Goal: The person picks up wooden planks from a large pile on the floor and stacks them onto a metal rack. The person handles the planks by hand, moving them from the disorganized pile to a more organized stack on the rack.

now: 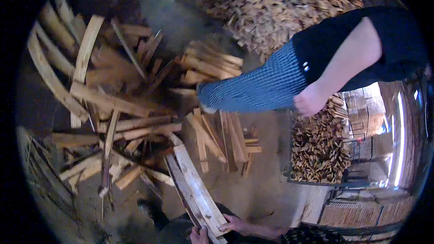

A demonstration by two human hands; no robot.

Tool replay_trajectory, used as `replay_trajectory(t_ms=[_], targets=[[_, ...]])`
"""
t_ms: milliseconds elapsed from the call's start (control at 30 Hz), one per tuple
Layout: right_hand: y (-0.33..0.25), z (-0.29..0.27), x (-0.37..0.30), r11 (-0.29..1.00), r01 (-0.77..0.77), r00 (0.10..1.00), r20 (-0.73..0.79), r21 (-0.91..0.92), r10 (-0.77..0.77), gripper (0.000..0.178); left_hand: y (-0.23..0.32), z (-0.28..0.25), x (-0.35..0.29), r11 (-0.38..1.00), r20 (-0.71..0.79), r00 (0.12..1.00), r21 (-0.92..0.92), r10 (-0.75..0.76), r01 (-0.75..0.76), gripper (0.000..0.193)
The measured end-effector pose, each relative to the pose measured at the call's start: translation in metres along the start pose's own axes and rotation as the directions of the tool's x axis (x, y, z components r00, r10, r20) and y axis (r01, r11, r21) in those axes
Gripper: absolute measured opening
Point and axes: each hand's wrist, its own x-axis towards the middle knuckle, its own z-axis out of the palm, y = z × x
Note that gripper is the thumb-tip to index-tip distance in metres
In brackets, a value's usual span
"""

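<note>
At the lower edge, my left hand (199, 235) is closed round the near end of a narrow bark-edged wood slab (184, 195). Beside it, my right hand (233, 224) grips a paler, wider wooden board (197, 184) by its near end. The two pieces lie side by side and slant away to the upper left. Their far ends reach the edge of a loose heap of split wood and offcuts (129, 131). Some fingers of both hands are hidden by the wood.
Another person in a blue patterned garment (257, 86) stands across from me, an arm hanging down. Long curved slabs (54, 77) lie at the left. Behind is a large pile of short wood pieces (289, 4); a full crate (321, 149) and stacked bundles (357, 212) stand right.
</note>
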Motion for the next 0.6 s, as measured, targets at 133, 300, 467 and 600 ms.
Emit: replay_trajectory(t_ms=[133, 300, 467, 600], targets=[[-0.016, 0.030, -0.008, 0.927, 0.303, 0.953, -0.084, 0.223, -0.291, 0.050, -0.073, 0.012, 0.075, 0.953, 0.008, 0.982, -0.242, 0.187, -0.180, 0.041], [-0.111, 0.060, -0.036, 0.964, 0.217, 0.975, -0.085, 0.155, -0.206, 0.063, 0.057, -0.026, 0.044, 0.924, -0.158, 0.912, 0.123, 0.379, -0.362, 0.047], [-0.078, 0.024, -0.046, 0.889, 0.436, 0.895, -0.176, 0.140, -0.411, 0.046, 0.070, -0.010, 0.059, 0.926, -0.003, 0.927, -0.045, 0.374, -0.374, 0.049], [-0.065, 0.006, -0.026, 0.843, 0.529, 0.842, -0.184, 0.096, -0.508, 0.033, 0.084, -0.007, 0.049, 0.951, -0.002, 0.954, -0.086, 0.299, -0.298, 0.042]])
